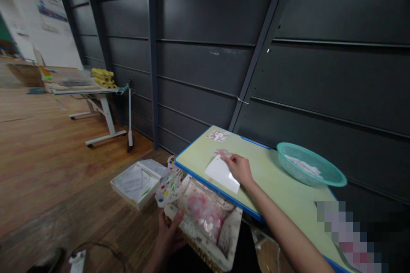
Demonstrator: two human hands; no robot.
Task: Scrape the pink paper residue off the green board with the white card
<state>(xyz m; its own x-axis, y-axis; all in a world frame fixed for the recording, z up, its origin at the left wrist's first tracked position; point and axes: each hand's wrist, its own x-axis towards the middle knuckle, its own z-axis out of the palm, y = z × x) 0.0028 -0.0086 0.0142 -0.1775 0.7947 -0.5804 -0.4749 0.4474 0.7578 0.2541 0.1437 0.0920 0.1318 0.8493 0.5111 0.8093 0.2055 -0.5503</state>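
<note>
My right hand point(240, 169) rests on a pale green table point(282, 187) with a blue edge, its fingers closed on a white plastic scraper card point(221, 173). Just beyond the card lies a small pile of pink and white bits point(223, 152), with another pile point(218, 135) farther off near the table's corner. Below the table edge, my left hand point(171, 230) grips the rim of a cloth-lined basket point(224, 243). A clear bag of pink and white pieces point(206, 217) lies inside it.
A teal plastic basket point(310, 165) with white bits stands on the table at the right. A white open box point(137, 182) lies on the wooden floor. A dark panelled wall runs behind the table. Another table point(85, 87) with yellow items stands at the far left.
</note>
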